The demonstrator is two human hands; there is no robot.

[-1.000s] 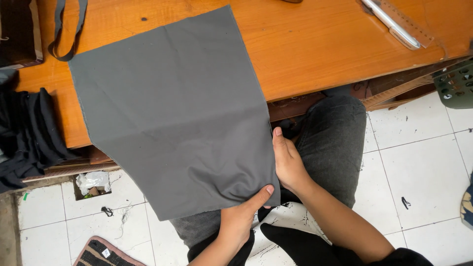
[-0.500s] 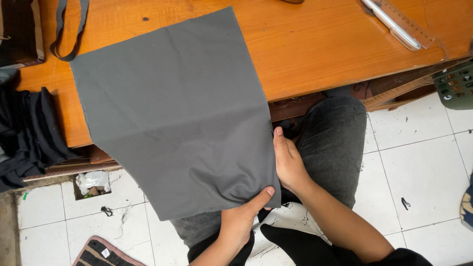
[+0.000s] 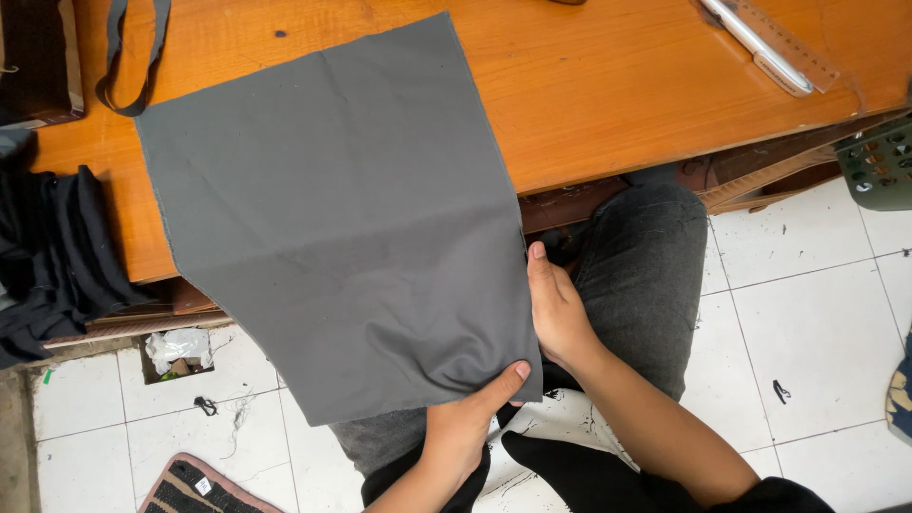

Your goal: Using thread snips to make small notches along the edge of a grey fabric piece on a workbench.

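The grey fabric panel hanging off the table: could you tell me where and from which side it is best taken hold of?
Probably at the near corner of the grey fabric panel, coming from below the wooden table edge. That part hangs free, so fingers can pinch both faces; the rest lies flat on the wood. The left hand pinches the bottom edge there, and the right hand lies along the side edge.

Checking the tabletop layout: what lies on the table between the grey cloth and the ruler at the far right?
In the head view, only bare orange wood of the table lies between the grey cloth and the ruler.
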